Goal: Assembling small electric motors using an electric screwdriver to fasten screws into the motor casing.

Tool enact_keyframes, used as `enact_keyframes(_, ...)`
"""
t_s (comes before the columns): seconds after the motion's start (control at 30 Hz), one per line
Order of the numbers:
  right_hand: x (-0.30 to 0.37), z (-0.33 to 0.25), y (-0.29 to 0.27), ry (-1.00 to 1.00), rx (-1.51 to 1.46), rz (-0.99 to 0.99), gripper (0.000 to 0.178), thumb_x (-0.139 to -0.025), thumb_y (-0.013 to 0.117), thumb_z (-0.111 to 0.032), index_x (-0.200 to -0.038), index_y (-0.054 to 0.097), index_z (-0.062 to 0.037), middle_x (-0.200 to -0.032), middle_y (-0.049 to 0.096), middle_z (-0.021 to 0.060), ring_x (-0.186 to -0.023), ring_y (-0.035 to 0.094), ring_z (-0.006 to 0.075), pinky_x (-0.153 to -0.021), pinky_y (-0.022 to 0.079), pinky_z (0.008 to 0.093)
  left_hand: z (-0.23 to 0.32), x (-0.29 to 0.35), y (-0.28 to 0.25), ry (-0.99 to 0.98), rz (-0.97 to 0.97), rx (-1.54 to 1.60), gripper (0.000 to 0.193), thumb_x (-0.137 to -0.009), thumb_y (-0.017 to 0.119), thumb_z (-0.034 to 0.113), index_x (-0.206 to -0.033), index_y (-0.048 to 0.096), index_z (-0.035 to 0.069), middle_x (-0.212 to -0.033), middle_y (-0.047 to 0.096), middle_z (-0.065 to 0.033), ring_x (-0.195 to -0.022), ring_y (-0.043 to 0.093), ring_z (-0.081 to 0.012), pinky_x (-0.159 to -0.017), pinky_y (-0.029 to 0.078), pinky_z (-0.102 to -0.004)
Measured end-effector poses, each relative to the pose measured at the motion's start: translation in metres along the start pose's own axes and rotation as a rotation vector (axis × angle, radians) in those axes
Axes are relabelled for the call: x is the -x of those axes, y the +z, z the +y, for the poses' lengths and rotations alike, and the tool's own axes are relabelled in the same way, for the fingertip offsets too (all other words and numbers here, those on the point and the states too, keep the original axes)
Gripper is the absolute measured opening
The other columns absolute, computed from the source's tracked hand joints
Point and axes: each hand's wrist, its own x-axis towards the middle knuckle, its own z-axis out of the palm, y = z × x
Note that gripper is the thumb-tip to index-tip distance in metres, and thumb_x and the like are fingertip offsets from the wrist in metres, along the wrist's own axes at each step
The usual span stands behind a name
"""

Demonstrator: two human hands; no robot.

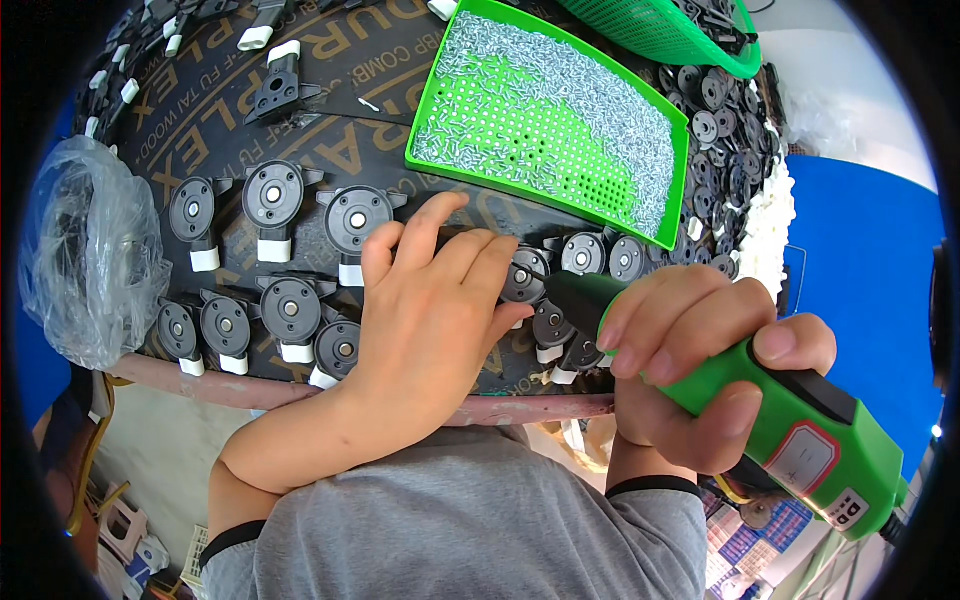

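As it slants, the screwdriver (775,410) points up-left.

Left hand (425,310), centre of frame: palm down, thumb and forefinger at either side of a round black part (522,277). Right hand (690,370), right of centre: wrapped around a green power screwdriver (872,455), nose angled toward that part. Round black pieces with white ends (291,308): two rows, left of centre. Green perforated tray (420,150), upper centre: small silvery screws (610,95). Green basket (650,35), upper right: black parts. Clear plastic bag (90,250), left edge. Small white pieces (772,220), heaped at right.
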Motion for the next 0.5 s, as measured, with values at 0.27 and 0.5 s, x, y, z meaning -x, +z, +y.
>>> enact_keyframes(0.27,-0.0012,-0.0017,0.0003,0.024,0.003,-0.026,0.030,-0.097,0.058,-0.027,-0.117,0.041,-0.0119,-0.072,0.053,0.0079,-0.056,0.055,0.0191,-0.047,0.049,0.0347,-0.0009,0.0001,-0.0004,0.003,-0.011,-0.003,0.054,-0.069,0.082,0.018,-0.119,0.065,0.009,-0.117,0.066,-0.0035,-0.129,0.047,-0.0271,-0.102,0.029,-0.0445)
enact_keyframes(0.5,-0.0028,-0.0009,0.0006,0.018,0.006,-0.020,0.030,-0.098,0.059,-0.027,-0.116,0.041,-0.0111,-0.073,0.054,0.0080,-0.056,0.055,0.0190,-0.047,0.049,0.0346,-0.0008,-0.0006,0.0004,-0.005,-0.022,-0.007,0.054,-0.069,0.082,0.018,-0.120,0.065,0.009,-0.117,0.066,-0.0031,-0.129,0.047,-0.0267,-0.102,0.029,-0.0443)
